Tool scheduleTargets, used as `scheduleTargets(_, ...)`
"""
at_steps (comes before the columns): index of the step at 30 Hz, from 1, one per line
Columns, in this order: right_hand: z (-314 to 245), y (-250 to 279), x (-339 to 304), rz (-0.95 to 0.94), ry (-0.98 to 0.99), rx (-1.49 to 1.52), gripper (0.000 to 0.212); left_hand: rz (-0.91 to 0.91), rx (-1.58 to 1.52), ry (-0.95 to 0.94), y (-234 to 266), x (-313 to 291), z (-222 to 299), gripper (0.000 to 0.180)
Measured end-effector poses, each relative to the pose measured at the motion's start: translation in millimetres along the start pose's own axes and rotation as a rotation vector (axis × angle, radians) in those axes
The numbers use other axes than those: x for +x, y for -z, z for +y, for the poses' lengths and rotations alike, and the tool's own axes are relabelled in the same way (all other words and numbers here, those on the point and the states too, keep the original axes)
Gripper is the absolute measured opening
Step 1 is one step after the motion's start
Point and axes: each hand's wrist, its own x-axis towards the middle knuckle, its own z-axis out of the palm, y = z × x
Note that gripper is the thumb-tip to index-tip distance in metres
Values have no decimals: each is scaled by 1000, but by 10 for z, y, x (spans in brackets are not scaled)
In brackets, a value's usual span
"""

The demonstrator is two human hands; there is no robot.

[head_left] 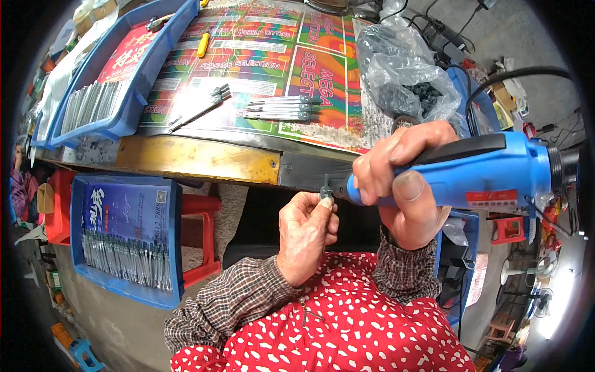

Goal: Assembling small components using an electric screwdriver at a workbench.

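Observation:
My right hand (pixel 412 186) wraps round a blue electric screwdriver (pixel 489 170) with a black lever along its top; its tip points left. Just left of that tip, my left hand (pixel 304 235) pinches a small dark grey-green plastic piece (pixel 326 187) between thumb and fingers. Whether tip and piece touch is too small to tell. On the table beyond lies a row of slim silvery pieces with dark ends (pixel 282 108). Left of it, a few more such pieces (pixel 201 108) lie loosely crossed.
A clear plastic bag of dark small parts (pixel 424 93) sits at the table's right. Blue trays with slim pieces stand at the table's left (pixel 127 121) and lower left (pixel 176 248), the latter by a red stool (pixel 207 232). A yellow-handled tool (pixel 202 45) lies farther back. A black cable (pixel 520 73) arcs at right.

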Motion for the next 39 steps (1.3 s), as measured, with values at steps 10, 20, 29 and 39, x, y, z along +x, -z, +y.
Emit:
scheduleTargets(10, -1, -44, -28, 57, -9, 75, 38, -15, -28, 8, 1, -8, 2, 15)
scheduleTargets(20, -52, -20, 27, -98, -8, 146, 39, 24, -1, 7, -20, -20, 45, 14)
scheduleTargets(29, -1, -25, 9, -64, 24, 77, 39, 32, 42, 24, -13, -24, 44, 15)
scheduleTargets(39, 46, -61, 7, -58, 63, -92, 37, 40, 44, 1, -18, -22, 60, 15)
